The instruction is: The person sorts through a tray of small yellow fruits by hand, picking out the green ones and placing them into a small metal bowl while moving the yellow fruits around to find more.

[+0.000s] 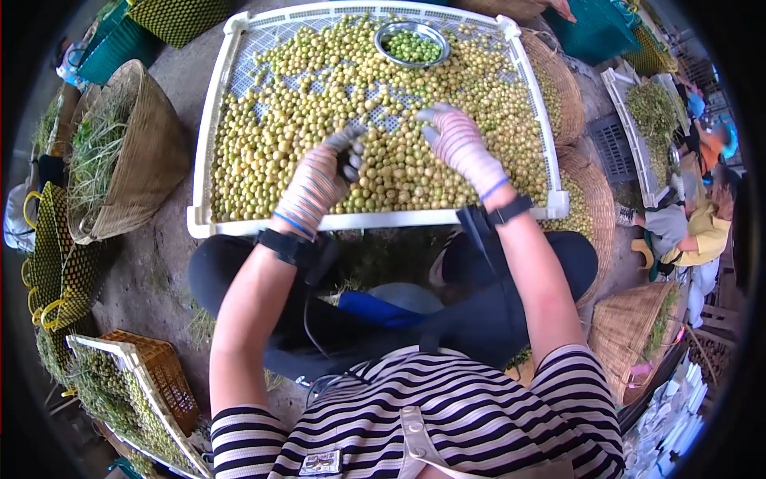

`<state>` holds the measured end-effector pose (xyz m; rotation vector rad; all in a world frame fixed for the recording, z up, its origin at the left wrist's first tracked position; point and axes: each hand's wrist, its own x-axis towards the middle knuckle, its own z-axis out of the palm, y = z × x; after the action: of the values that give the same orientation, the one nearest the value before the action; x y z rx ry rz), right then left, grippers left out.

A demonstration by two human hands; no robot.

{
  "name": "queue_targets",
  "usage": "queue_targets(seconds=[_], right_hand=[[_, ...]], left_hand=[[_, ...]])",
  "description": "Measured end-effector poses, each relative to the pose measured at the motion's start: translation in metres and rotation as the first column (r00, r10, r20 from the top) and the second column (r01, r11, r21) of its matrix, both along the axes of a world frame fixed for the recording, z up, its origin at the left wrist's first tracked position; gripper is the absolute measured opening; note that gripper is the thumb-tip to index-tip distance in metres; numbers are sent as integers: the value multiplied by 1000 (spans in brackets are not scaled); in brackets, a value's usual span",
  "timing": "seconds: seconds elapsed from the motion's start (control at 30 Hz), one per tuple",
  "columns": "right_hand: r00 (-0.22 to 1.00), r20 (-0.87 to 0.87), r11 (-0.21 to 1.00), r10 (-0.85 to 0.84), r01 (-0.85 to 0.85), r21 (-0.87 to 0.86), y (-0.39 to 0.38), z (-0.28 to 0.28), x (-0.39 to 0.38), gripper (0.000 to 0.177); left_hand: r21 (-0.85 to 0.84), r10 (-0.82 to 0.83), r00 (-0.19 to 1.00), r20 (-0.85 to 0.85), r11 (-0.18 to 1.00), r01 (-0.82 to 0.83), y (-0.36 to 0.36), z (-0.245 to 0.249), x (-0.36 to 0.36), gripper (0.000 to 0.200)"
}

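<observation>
A white-framed mesh tray point(209, 132) lies in front of me, spread with many small round yellow-green fruits point(263, 172). My left hand point(315, 180), in a striped glove with grey fingertips, is over the middle left of the fruits. Its fingers curl inward, and whatever they may hold is hidden. To the right, my right hand point(461, 148) wears a matching glove and hovers close above the fruits, thumb and fingers apart, with nothing seen between them. A metal bowl point(385, 49) with greener fruits point(413, 46) rests on the tray's far side.
Left of the tray stands a wicker basket point(152, 160) of grass. Round baskets point(594, 207) of fruit sit beneath the tray's right side. A crate point(171, 379) is at lower left, another wicker basket point(630, 319) at lower right. A person in yellow point(706, 235) sits farther right.
</observation>
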<state>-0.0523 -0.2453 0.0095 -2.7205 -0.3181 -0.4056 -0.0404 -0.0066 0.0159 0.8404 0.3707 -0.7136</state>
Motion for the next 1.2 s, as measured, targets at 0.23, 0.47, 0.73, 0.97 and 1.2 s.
queue_targets(seconds=[0.23,0.47,0.73,0.97,1.2], right_hand=[[658,-744,884,-113,-276,-378,-39,23,52,16],[927,-369,900,65,-214,-379,-40,-25,86,14],[810,-586,738,-1,-395,-547,-22,-2,98,16],[604,-796,974,34,-200,-109,-43,-8,91,14],[795,-420,882,437,-286,375,10,16,22,15]], left_hand=[[-11,-150,987,-57,989,149,-36,-14,-5,21],[-17,-161,984,-78,987,160,-45,-15,4,24],[-40,-102,993,-60,994,100,-42,-26,7,26],[-40,-137,991,-16,990,136,-41,-28,2,28],[-78,-114,988,-101,991,107,-52,-32,-4,23]])
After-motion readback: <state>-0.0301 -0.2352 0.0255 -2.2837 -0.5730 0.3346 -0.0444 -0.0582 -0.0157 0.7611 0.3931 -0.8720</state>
